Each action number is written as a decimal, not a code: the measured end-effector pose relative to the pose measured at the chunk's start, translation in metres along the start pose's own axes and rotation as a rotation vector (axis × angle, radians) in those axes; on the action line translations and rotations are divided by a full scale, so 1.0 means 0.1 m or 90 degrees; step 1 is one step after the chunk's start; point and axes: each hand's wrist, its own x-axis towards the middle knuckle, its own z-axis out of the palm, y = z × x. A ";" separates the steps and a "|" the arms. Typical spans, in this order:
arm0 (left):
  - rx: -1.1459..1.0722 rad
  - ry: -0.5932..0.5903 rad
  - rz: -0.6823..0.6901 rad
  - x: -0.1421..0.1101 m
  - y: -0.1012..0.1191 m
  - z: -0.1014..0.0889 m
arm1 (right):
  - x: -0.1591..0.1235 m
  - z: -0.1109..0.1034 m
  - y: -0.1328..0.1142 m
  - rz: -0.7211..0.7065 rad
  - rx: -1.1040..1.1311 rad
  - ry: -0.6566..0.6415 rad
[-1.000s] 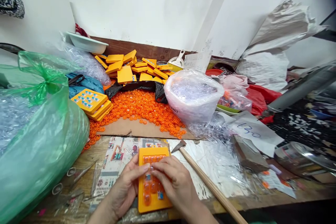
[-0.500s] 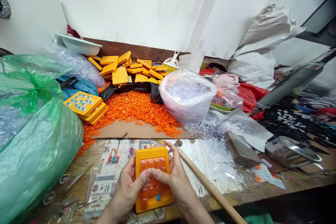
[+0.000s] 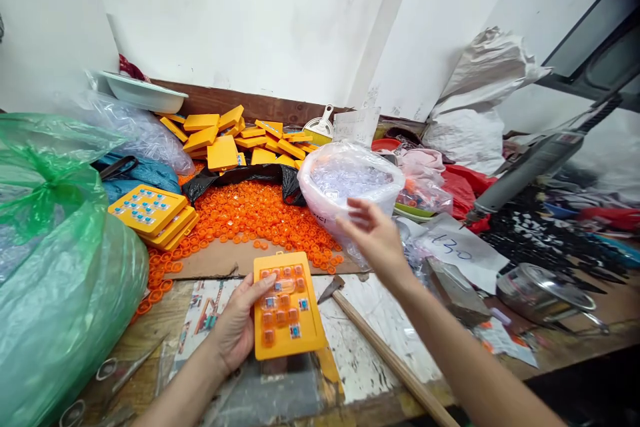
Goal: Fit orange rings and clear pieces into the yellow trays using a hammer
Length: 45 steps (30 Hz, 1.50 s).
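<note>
My left hand point(image 3: 240, 320) grips the left side of a yellow plastic panel point(image 3: 314, 340), thumb on its face. Clear orange caps point(image 3: 283, 315) cover many of the panel's slots. A few slots without orange caps show small blue-and-white parts point(image 3: 303, 305). My right hand point(image 3: 375, 240) is off the panel, fingers apart, in front of a white plastic-lined tub point(image 3: 320, 193) of clear plastic pieces point(image 3: 350, 179). Nothing shows in that hand. Beyond the panel spreads a heap of orange rings point(image 3: 240, 213).
Yellow panels are stacked point(image 3: 150, 210) at left, with more piled point(image 3: 223, 152) behind. A large green bag point(image 3: 75, 293) fills the near left. A wooden-handled hammer point(image 3: 385, 347) lies right of the panel. Farther right are a metal pot point(image 3: 545, 297) and a grey power tool point(image 3: 530, 167).
My right hand has let go of the panel and moved up and right to the tub. My left hand keeps the panel, now slightly higher and more tilted.
</note>
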 end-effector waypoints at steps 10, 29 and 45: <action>0.022 -0.031 -0.002 0.06 -0.05 -0.09 | 1.20 0.21 0.15 -0.032 -0.299 -0.076; 0.016 0.001 0.051 -0.06 0.05 -0.06 | -1.09 0.44 0.28 -0.021 0.095 -0.055; 0.058 -0.027 0.068 -0.10 -0.02 -0.07 | -1.39 0.56 0.62 -0.002 0.182 -0.029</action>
